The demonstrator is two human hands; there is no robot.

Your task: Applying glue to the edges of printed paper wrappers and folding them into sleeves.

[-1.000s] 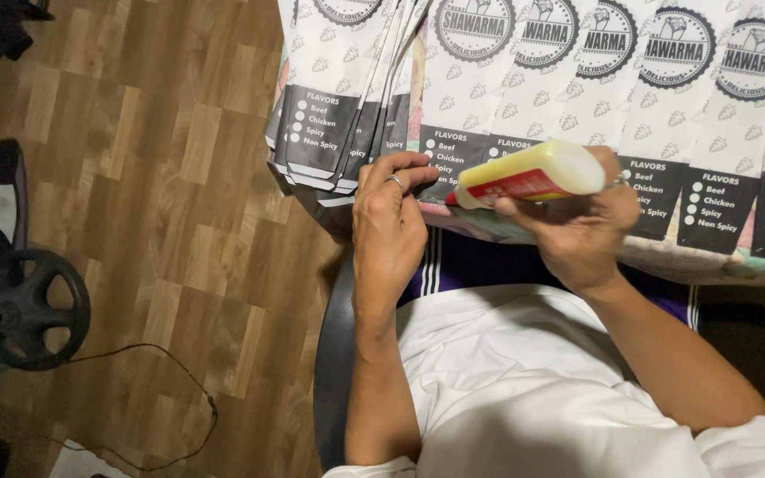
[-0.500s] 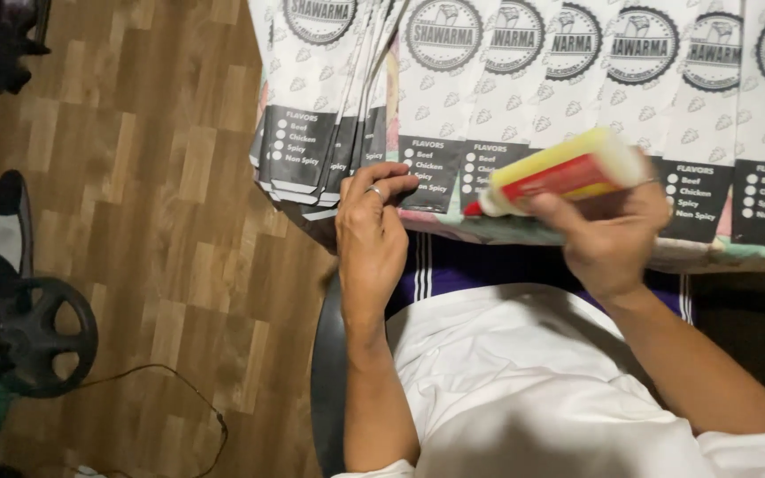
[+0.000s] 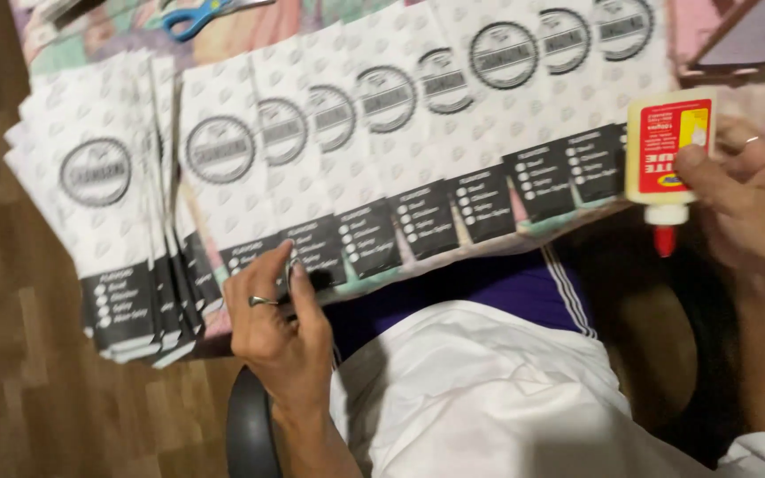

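Glue bottle and printed paper sleeves at the near table edge

Sleeves of thin printed paper lie fanned across the table (image 3: 577, 26), overlapping like shingles from a thick stack (image 3: 126, 265) at the left to the far right. Each is white with a round black emblem and a black panel at its near end. The left hand (image 3: 281, 332), ring on one finger, pinches the near black edge of one paper sleeve (image 3: 312, 252) between thumb and fingertips, so its grip is narrow and closed on that edge. The right hand (image 3: 754, 208) is wrapped around a pale yellow glue bottle (image 3: 666, 150) with a red label, held nozzle down just off the near right edge of the table, the red tip pointing toward the person's lap.

By my judgement the sleeves are very light, limp and easily creased. They probably slide over one another, so a pinch at the near black end with the rest lying flat looks safest. Wet glue would likely make them stick and wrinkle. The bottle looks like soft squeezable plastic, light and smooth; holding it around the middle of the body, as now, gives control over the squeeze, while too much pressure could force out a blob.

Blue-handled scissors (image 3: 192, 16) lie at the far left, well apart from both hands.
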